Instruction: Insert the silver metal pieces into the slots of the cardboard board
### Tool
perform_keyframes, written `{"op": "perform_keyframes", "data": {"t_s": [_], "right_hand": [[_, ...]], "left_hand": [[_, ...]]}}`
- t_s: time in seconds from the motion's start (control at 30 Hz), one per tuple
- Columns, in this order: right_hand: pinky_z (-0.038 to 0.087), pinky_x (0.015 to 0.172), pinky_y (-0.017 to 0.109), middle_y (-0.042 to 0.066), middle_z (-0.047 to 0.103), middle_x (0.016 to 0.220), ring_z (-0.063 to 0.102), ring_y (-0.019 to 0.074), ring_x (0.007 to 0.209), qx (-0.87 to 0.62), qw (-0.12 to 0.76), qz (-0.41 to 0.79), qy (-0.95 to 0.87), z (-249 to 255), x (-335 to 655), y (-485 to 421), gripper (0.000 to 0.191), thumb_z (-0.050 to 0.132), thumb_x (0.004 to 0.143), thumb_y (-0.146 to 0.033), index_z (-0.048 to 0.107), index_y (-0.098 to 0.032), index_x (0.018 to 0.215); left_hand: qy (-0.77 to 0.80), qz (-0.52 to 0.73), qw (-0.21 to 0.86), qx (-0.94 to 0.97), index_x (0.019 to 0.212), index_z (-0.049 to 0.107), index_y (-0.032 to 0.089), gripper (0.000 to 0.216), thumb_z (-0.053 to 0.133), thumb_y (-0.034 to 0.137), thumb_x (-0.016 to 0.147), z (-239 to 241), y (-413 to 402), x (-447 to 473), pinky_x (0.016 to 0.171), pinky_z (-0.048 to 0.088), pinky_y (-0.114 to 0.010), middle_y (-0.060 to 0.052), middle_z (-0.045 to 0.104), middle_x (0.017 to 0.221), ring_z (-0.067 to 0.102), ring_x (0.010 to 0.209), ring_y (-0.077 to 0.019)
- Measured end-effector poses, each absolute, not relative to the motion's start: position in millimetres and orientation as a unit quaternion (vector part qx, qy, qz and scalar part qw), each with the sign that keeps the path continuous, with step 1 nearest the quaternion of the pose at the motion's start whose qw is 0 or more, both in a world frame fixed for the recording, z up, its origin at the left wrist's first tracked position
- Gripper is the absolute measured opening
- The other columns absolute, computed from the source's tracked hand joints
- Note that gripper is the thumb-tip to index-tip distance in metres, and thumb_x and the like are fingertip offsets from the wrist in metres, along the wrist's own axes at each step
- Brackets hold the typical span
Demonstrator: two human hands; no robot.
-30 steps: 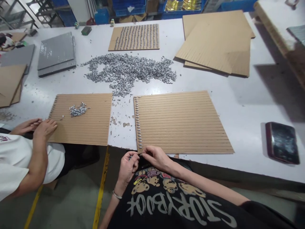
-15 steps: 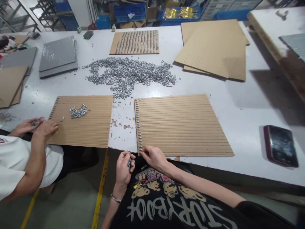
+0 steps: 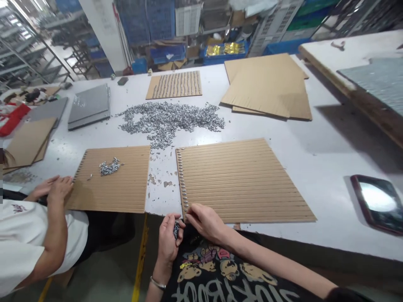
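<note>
My left hand [image 3: 169,240] is curled around a handful of small silver metal pieces [image 3: 176,230], just off the table's front edge. My right hand [image 3: 205,222] pinches at the near left corner of a grooved cardboard sheet [image 3: 242,180]. Its fingertips touch or nearly touch the sheet; anything between them is too small to make out. Along the sheet's left edge runs a column of silver pieces [image 3: 181,174], one at the end of each groove. The grooves to the right of that column are bare.
A heap of loose silver pieces [image 3: 176,117] lies mid-table. Beside me, a co-worker's hands [image 3: 59,188] work at another grooved sheet [image 3: 126,188] bearing a small pile. Behind are a filled board [image 3: 176,85], stacked cardboard [image 3: 267,90] and grey boards [image 3: 90,105]. A phone-like dark device [image 3: 378,203] sits right.
The view has tilted up, so the table appears lower. My hands keep nearly the same place by the sheet's corner. The co-worker's two hands have come closer together.
</note>
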State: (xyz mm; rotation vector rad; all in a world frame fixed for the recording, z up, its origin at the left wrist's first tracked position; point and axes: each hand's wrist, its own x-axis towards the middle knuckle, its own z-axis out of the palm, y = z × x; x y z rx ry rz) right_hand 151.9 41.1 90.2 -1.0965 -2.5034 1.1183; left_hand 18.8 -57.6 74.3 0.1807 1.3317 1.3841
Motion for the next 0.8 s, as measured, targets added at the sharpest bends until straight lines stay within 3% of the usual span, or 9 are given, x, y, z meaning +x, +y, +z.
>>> {"op": "perform_keyframes", "data": {"t_s": [0.1, 0.27, 0.37, 0.47, 0.57, 0.7, 0.8], "right_hand": [[0.042, 0.071, 0.024, 0.005, 0.063, 0.091, 0.058, 0.0164, 0.083, -0.299, 0.155, 0.353, -0.873, 103.5, 147.5, 49.3, 0.017, 0.049, 0.095, -0.027, 0.065, -0.022, 0.101], [0.042, 0.068, 0.025, 0.005, 0.062, 0.082, 0.055, 0.0172, 0.074, -0.294, 0.162, 0.243, -0.91, 100.5, 134.8, 78.8, 0.009, 0.059, 0.084, -0.017, 0.066, -0.019, 0.08], [0.041, 0.065, 0.025, 0.005, 0.06, 0.077, 0.054, 0.0167, 0.071, -0.323, 0.187, 0.222, -0.901, 98.8, 130.9, 109.9, 0.012, 0.054, 0.086, -0.015, 0.064, -0.018, 0.08], [0.042, 0.064, 0.025, 0.004, 0.061, 0.079, 0.055, 0.016, 0.071, -0.36, 0.269, 0.282, -0.848, 98.7, 128.4, 149.3, 0.016, 0.048, 0.091, -0.022, 0.06, -0.018, 0.08], [0.042, 0.06, 0.024, 0.002, 0.061, 0.07, 0.056, 0.0146, 0.063, -0.419, 0.338, 0.387, -0.748, 90.6, 124.5, 192.2, 0.018, 0.048, 0.09, -0.029, 0.057, -0.018, 0.079], [0.042, 0.053, 0.024, 0.0, 0.061, 0.06, 0.056, 0.0142, 0.054, -0.468, 0.307, 0.489, -0.669, 69.4, 115.2, 239.4, 0.018, 0.054, 0.083, -0.033, 0.057, -0.017, 0.075], [0.043, 0.055, 0.023, 0.001, 0.063, 0.061, 0.058, 0.0144, 0.056, -0.49, 0.277, 0.487, -0.668, 57.2, 106.6, 259.6, 0.014, 0.054, 0.081, -0.029, 0.057, -0.017, 0.073]], "left_hand": [[0.575, 0.579, 0.572, 0.087, 0.093, 0.062, 0.017, 0.041, 0.062, 0.055, 0.078, 83.5, -37.5, 21.7, 0.032, 0.016, -0.017, 0.003, 0.05, 0.059, 0.035, 0.039, -0.0047], [0.564, 0.577, 0.578, 0.124, 0.095, 0.065, 0.013, 0.046, 0.062, 0.056, 0.077, 94.1, 16.0, 25.7, 0.036, 0.024, -0.018, -0.001, 0.058, 0.067, 0.042, 0.046, -0.0065], [0.542, 0.579, 0.596, 0.13, 0.085, 0.062, 0.013, 0.045, 0.064, 0.057, 0.075, 95.4, 53.9, 22.1, 0.034, 0.022, -0.018, 0.003, 0.051, 0.056, 0.037, 0.04, -0.005], [0.512, 0.56, 0.638, 0.131, 0.083, 0.059, 0.015, 0.041, 0.062, 0.055, 0.076, 95.3, 92.9, 7.1, 0.031, 0.014, -0.017, 0.004, 0.049, 0.053, 0.036, 0.036, -0.0048], [0.475, 0.58, 0.654, 0.103, 0.083, 0.059, 0.013, 0.025, 0.064, 0.037, 0.077, 93.8, 134.0, -20.7, 0.031, 0.016, -0.014, -0.001, 0.057, 0.065, 0.041, 0.041, -0.0039], [0.413, 0.682, 0.6, 0.071, 0.078, 0.061, 0.011, 0.008, 0.062, 0.012, 0.07, 85.6, 185.9, -62.2, 0.038, 0.03, -0.012, -0.007, 0.062, 0.077, 0.052, 0.056, -0.0056], [0.396, 0.71, 0.578, 0.071, 0.082, 0.063, 0.012, 0.014, 0.064, 0.011, 0.069, 72.7, 208.9, -80.8, 0.039, 0.029, -0.011, -0.005, 0.062, 0.077, 0.049, 0.056, -0.0041]]}}
